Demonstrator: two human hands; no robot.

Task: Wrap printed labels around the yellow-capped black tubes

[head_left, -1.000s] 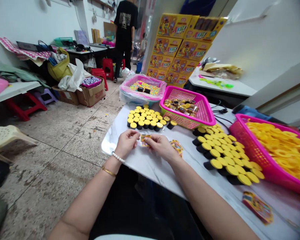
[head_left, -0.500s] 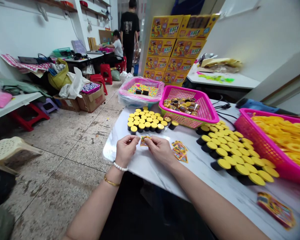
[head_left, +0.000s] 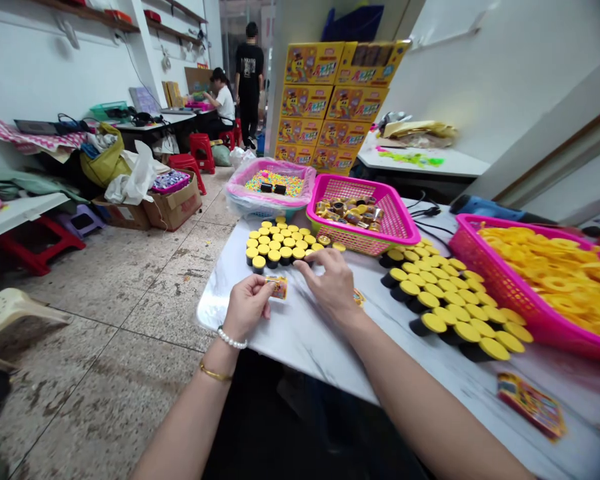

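Observation:
My left hand [head_left: 250,303] pinches a small printed sticker [head_left: 280,287] in yellow and orange, held just above the white table [head_left: 300,333]. My right hand [head_left: 330,280] is stretched forward, thumb and fingers apart, at the front right edge of a group of black cups with yellow lids [head_left: 273,255]. Whether its fingertips touch a cup, I cannot tell. More printed stickers [head_left: 359,297] lie on the table, mostly hidden behind my right hand. A stack of similar stickers [head_left: 530,404] rests near the right front of the table.
A pink basket [head_left: 403,220] of wrapped brown pieces stands behind the cups, beside a plastic-lined tub [head_left: 235,190] of colourful beads. On the right are more yellow-lidded cups [head_left: 455,300] and a pink basket [head_left: 465,247] of yellow rings. Two people are farther back.
My right hand has let go of the sticker and moved forward to the cups, its fingers opening. The sticker stays in my left hand. The whole view has shifted slightly.

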